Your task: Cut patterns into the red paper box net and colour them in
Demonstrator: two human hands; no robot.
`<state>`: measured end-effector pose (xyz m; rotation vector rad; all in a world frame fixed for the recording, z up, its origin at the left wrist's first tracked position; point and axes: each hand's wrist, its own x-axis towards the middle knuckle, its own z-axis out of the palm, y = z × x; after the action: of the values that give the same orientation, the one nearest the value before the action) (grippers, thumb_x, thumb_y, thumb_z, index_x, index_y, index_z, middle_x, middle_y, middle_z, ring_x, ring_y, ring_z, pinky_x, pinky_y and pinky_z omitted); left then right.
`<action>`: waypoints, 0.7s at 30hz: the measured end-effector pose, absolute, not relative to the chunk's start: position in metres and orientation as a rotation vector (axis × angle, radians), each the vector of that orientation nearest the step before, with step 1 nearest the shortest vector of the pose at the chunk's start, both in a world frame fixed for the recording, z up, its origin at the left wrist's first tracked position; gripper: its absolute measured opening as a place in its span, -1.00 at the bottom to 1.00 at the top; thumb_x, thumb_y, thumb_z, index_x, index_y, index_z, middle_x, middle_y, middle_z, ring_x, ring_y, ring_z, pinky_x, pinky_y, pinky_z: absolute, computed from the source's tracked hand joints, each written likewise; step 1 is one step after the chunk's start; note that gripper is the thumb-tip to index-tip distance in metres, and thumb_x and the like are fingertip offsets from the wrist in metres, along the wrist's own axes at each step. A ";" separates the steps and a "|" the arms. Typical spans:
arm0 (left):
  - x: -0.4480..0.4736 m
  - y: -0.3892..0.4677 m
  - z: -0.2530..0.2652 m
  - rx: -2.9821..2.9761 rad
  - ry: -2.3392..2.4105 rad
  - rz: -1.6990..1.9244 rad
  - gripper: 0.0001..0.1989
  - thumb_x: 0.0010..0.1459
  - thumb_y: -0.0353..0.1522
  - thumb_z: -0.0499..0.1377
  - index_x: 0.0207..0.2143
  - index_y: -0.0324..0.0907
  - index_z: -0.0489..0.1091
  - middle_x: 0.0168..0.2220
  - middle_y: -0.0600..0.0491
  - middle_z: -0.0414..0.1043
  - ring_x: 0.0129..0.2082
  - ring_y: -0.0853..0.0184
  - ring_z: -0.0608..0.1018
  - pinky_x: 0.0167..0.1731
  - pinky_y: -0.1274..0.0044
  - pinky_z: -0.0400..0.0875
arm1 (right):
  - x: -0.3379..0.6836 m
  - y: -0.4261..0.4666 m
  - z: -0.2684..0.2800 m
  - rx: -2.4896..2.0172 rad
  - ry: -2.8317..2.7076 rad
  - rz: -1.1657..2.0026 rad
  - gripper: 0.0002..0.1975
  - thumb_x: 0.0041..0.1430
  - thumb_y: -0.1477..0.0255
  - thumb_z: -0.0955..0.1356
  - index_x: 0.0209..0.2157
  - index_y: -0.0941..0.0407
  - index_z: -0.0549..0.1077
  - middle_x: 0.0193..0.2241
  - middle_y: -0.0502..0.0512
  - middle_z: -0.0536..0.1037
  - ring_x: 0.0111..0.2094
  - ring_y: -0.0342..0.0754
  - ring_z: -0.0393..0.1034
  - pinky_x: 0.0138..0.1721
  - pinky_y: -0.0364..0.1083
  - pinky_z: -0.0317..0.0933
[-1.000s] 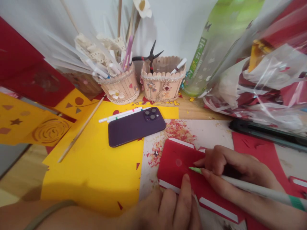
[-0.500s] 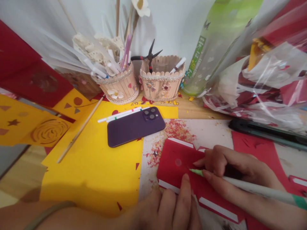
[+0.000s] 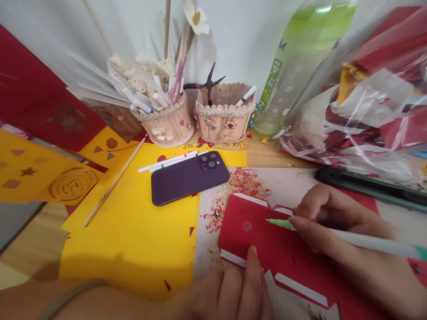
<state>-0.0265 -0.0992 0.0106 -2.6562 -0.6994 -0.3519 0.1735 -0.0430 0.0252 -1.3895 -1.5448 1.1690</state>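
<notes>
A folded red paper piece (image 3: 263, 235) with white strips along its edge flaps lies at the centre right. A small round pale mark shows on it. Above the paper, my right hand (image 3: 347, 240) grips a marker pen (image 3: 370, 241) with a white barrel and a light green tip pointing left. Whether the tip touches the paper I cannot tell. At the bottom centre my left hand (image 3: 233, 289) rests with its index finger stretched onto the paper's near edge. Its other fingers bend loosely and hold nothing I can see.
Left of the paper, a purple phone (image 3: 190, 178) lies on a yellow sheet (image 3: 133, 240) beside two thin white pens and a wooden stick (image 3: 113, 182). Behind stand two stick-covered holders (image 3: 225, 120), one with pliers (image 3: 209, 82). A green bottle (image 3: 300, 66) and a plastic bag (image 3: 367, 106) are right.
My right hand has moved up and away from me with the marker, so its tip now points higher on the red paper. My left hand stays in nearly the same place.
</notes>
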 end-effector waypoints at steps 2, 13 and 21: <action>-0.026 -0.098 0.011 -2.646 -0.685 -0.366 -0.84 0.21 -0.41 0.08 -0.26 -0.33 0.41 -0.24 -0.08 0.53 -0.57 0.47 0.47 -0.67 0.68 0.33 | 0.170 -0.048 0.026 -1.370 -1.532 1.191 -0.78 0.00 0.32 0.39 -0.55 0.02 0.25 -0.66 -0.12 0.24 -0.66 -0.19 0.02 -0.69 -0.20 -0.08; -0.024 -0.092 0.016 -2.619 -0.629 -0.333 -0.82 0.25 -0.44 0.01 -0.28 -0.28 0.40 -0.23 -0.04 0.53 -0.60 0.49 0.43 -0.69 0.68 0.28 | 0.168 -0.053 0.019 -1.296 -1.841 1.281 -0.74 0.08 0.37 0.31 -0.63 0.06 0.20 -0.68 -0.07 0.28 -0.64 -0.17 0.12 -0.66 -0.18 0.01; -0.024 -0.093 0.016 -2.621 -0.626 -0.361 -0.81 0.25 -0.44 -0.01 -0.31 -0.28 0.39 -0.24 -0.03 0.54 -0.58 0.47 0.46 -0.68 0.66 0.29 | 0.168 -0.055 0.018 -1.321 -1.875 1.233 -0.73 0.12 0.33 0.29 -0.61 0.06 0.21 -0.67 -0.08 0.29 -0.65 -0.17 0.13 -0.67 -0.18 -0.02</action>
<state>-0.0243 -0.0929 0.0162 -2.6209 -0.6262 -0.3606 0.1680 -0.0546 0.0176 -1.3207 -1.8749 1.2328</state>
